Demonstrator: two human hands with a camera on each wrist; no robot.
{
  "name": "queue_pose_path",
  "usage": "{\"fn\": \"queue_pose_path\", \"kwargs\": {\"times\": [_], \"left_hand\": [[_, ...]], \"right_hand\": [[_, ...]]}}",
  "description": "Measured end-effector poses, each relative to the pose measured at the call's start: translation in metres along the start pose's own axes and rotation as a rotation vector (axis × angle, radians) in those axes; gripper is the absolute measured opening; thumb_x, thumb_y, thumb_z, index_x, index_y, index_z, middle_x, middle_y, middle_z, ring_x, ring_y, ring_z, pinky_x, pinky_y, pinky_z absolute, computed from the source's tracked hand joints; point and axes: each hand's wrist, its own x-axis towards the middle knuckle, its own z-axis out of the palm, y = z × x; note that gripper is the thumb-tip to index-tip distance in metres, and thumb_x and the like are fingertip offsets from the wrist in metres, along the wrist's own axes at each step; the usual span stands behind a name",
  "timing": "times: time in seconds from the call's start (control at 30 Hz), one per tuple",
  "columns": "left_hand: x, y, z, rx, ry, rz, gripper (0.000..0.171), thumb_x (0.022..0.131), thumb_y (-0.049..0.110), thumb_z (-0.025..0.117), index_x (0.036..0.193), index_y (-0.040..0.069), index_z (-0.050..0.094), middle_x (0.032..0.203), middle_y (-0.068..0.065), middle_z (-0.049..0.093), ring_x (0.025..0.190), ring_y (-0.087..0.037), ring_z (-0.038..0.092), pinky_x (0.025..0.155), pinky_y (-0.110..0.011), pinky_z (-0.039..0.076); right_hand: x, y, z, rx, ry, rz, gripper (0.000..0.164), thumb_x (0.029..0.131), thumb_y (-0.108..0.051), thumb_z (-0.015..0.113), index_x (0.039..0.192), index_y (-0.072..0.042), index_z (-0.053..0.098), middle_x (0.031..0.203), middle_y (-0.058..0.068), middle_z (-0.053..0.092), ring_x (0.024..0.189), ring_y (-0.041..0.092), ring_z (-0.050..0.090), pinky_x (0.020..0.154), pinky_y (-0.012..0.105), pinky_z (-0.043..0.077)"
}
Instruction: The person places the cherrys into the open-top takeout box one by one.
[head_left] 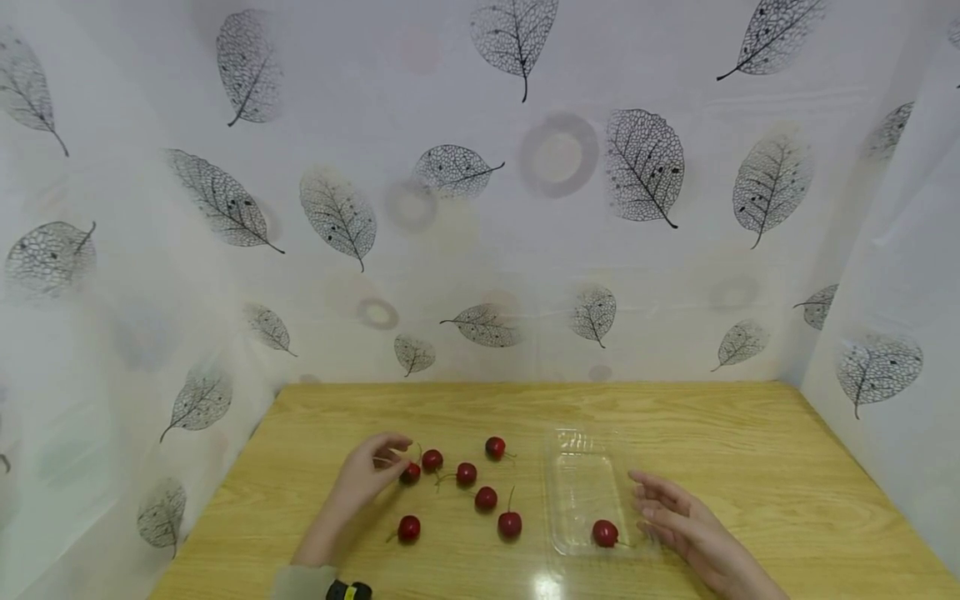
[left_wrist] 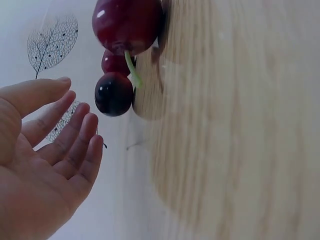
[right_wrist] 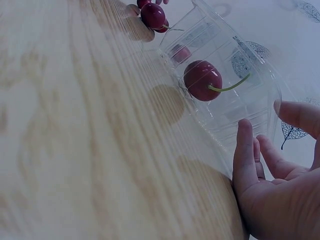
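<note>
Several dark red cherries lie on the wooden table; among them are a front-left cherry (head_left: 408,528) and one with an upright stem (head_left: 510,524). At the left of the group, my left hand (head_left: 372,471) is beside a cherry (head_left: 410,474), its thumb and fingers apart. In the left wrist view nothing shows between those fingers. A clear plastic container (head_left: 556,500) stands to the right with one stemmed cherry (head_left: 605,533) inside. Beside its right wall is my right hand (head_left: 693,529), fingers loosely extended; whether they touch the wall I cannot tell.
Behind the wooden tabletop (head_left: 712,433) rises a pale leaf-printed sheet (head_left: 555,250), which also borders both sides. A back cherry (head_left: 495,448) lies between the left-hand group and the container. A dark band (head_left: 348,591) circles the left wrist.
</note>
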Motion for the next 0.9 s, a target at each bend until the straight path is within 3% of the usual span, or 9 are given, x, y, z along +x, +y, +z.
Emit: {"fn": "queue_pose_path", "kwargs": {"times": [0.33,0.43,0.63,0.9], "left_hand": [[-0.001,-0.006,-0.005,-0.007,-0.057,-0.012,0.033,0.091,0.002,0.079,0.123,0.002,0.071,0.121,-0.016,0.074,0.105,-0.027,0.072,0.098,-0.049,0.060],[-0.001,-0.008,-0.005,-0.006,-0.076,-0.016,0.034,0.090,0.002,0.080,0.123,0.001,0.071,0.121,-0.016,0.074,0.104,-0.027,0.072,0.096,-0.045,0.061],[0.001,-0.013,-0.006,0.015,-0.111,-0.019,0.035,0.090,0.002,0.080,0.124,0.000,0.070,0.119,-0.015,0.074,0.101,-0.023,0.070,0.085,-0.023,0.056],[0.000,-0.014,-0.005,0.039,-0.140,-0.028,0.036,0.089,0.004,0.082,0.123,0.001,0.071,0.118,-0.013,0.075,0.103,-0.022,0.068,0.088,-0.026,0.056]], "right_hand": [[-0.001,0.000,0.001,-0.004,0.014,0.000,0.041,0.112,-0.011,0.047,0.144,-0.035,0.054,0.134,-0.013,0.055,0.122,-0.001,0.060,0.105,0.022,0.055],[0.000,0.000,0.001,-0.004,0.015,-0.007,0.041,0.112,-0.011,0.047,0.145,-0.034,0.054,0.134,-0.014,0.055,0.122,-0.001,0.060,0.105,0.022,0.055],[0.000,-0.002,0.001,0.000,0.014,-0.011,0.041,0.112,-0.010,0.047,0.147,-0.031,0.053,0.135,-0.013,0.054,0.123,-0.001,0.058,0.105,0.022,0.055],[-0.001,-0.002,0.003,-0.014,0.028,0.002,0.042,0.112,-0.011,0.048,0.150,-0.029,0.051,0.135,-0.013,0.054,0.123,-0.002,0.059,0.104,0.022,0.055]]}}
